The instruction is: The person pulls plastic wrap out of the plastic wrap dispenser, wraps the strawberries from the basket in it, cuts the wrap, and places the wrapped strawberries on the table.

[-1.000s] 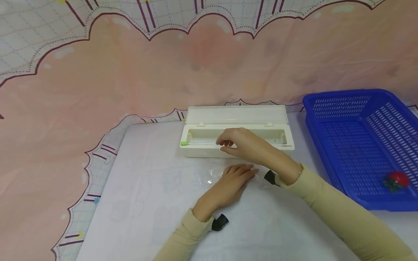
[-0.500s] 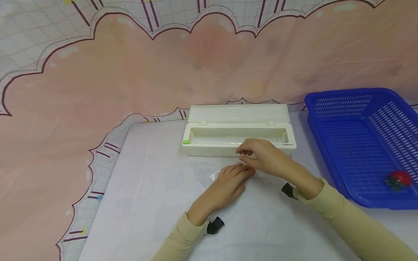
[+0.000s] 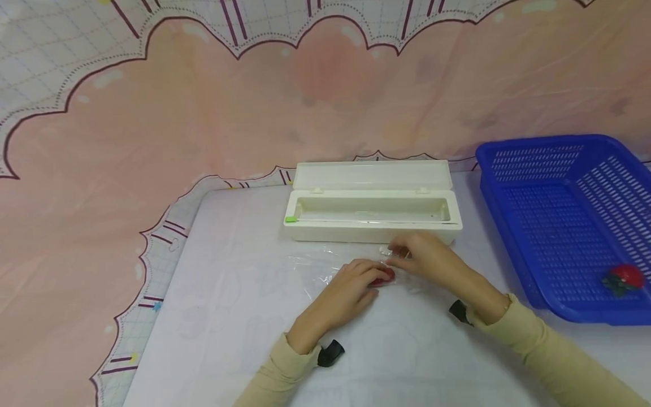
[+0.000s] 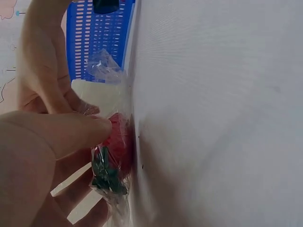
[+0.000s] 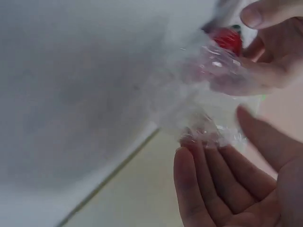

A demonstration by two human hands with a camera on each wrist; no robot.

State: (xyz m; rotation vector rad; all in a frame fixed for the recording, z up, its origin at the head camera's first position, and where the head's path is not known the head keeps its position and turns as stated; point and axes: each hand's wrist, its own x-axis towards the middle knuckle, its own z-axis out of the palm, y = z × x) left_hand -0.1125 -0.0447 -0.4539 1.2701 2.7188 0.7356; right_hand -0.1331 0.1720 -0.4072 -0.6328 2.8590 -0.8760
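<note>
A red strawberry [image 3: 385, 277] with green leaves is wrapped in clear plastic film [image 3: 316, 270] on the white tabletop. My left hand [image 3: 348, 291] grips it, the thumb pressing on the red side in the left wrist view, where the wrapped strawberry [image 4: 120, 149] shows its leaves toward the bottom. To its right, my right hand [image 3: 427, 257] touches the loose end of the film. In the right wrist view this film [image 5: 208, 125] lies against the fingertips, and the thumb stands apart from them. Part of the strawberry is hidden under my left fingers.
Behind the hands stands a long white film dispenser box [image 3: 373, 233], its lid [image 3: 371, 175] raised and a green slider [image 3: 290, 219] at its left end. A blue basket [image 3: 488, 155] at the right holds another strawberry [image 3: 629, 276]. A patterned curtain [image 3: 254, 113] hangs behind.
My right hand has come down from over the dispenser box to the film beside my left hand. The left hand has shifted slightly left and down, and the red strawberry now shows under its fingers.
</note>
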